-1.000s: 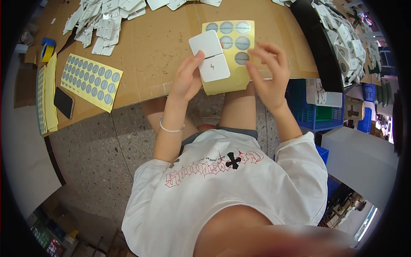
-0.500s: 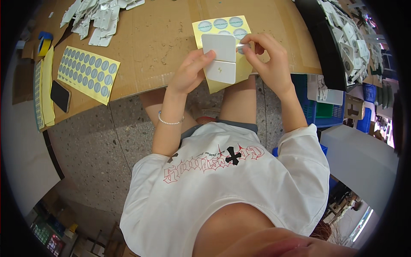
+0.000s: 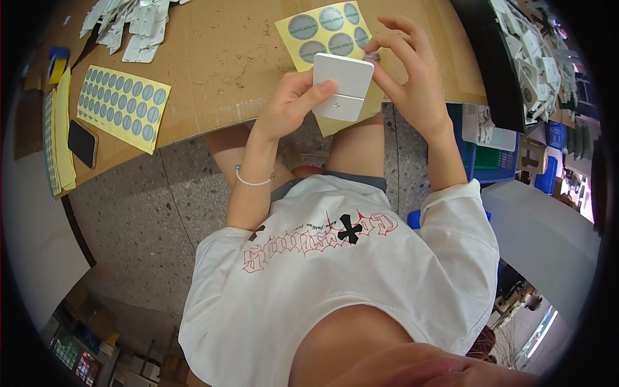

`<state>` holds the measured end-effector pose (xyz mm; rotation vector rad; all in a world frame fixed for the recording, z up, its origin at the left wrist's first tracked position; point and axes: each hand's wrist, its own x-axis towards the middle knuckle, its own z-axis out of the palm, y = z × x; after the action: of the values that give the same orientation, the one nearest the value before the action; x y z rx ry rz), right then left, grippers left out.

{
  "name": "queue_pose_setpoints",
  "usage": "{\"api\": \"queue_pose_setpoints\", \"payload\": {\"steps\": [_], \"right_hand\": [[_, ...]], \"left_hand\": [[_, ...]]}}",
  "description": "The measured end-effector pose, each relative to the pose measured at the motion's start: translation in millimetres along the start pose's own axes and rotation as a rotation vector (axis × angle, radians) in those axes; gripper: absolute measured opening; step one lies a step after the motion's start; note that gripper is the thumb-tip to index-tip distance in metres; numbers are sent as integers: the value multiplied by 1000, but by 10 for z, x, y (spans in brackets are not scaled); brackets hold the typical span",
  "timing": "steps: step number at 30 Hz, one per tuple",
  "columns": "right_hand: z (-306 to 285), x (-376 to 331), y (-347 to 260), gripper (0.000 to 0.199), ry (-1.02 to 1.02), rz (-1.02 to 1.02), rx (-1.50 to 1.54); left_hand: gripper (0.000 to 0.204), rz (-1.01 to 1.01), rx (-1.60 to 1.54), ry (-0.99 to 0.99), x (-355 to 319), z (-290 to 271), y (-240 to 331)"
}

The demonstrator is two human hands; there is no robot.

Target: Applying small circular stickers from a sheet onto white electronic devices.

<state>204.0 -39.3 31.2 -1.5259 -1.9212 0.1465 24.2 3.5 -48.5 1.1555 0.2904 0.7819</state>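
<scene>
A flat white plastic piece [image 3: 342,76] with rounded corners, a seam across it and a small lightning mark rests in my left hand [image 3: 293,103], gripped with the thumb on its face. To its right, my right hand [image 3: 412,80] pinches a small round grey sticker [image 3: 372,57] between thumb and forefinger, close to the piece's upper right corner. Behind and beneath the piece lies a yellow sticker sheet [image 3: 330,126] over the table's near edge. Large round grey stickers [image 3: 303,27] show on its far part; the piece and my hands hide the rest.
On the left are another sheet of round stickers [image 3: 129,106], a phone [image 3: 82,143] and a roll of tape [image 3: 58,64]. White plastic parts [image 3: 145,32] are heaped at the far left. A black bin [image 3: 487,58] of white parts stands right, above a blue crate [image 3: 493,158].
The white piece has tilted clockwise and shifted slightly right in my left hand. My right hand has moved up and right, fingers more raised. The yellow sheet lies at a different angle.
</scene>
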Motion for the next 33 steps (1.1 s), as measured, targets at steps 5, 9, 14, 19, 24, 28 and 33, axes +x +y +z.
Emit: {"api": "queue_pose_setpoints", "payload": {"steps": [5, 9, 14, 19, 24, 28, 33], "right_hand": [[-43, -19, 60, 17, -72, -19, 51], [-40, -37, 9, 19, -101, -41, 54], [8, -141, 94, 18, -8, 52, 205], [84, -229, 80, 21, -11, 150, 349], [147, -238, 67, 22, 61, -8, 274], [216, -246, 87, 22, 176, -134, 130], [325, -242, 98, 24, 302, -288, -42]], "left_hand": [[30, 11, 32, -14, -16, -34, -23], [32, 13, 54, -5, -35, -29, -41], [36, 0, -187, -14, -53, -57, -114], [47, 11, -409, -62, -1, -58, -63], [48, -54, -534, -15, 6, -72, -61], [47, -55, -579, 0, 10, -82, -80], [45, -30, -634, -37, 8, -131, -123]]}}
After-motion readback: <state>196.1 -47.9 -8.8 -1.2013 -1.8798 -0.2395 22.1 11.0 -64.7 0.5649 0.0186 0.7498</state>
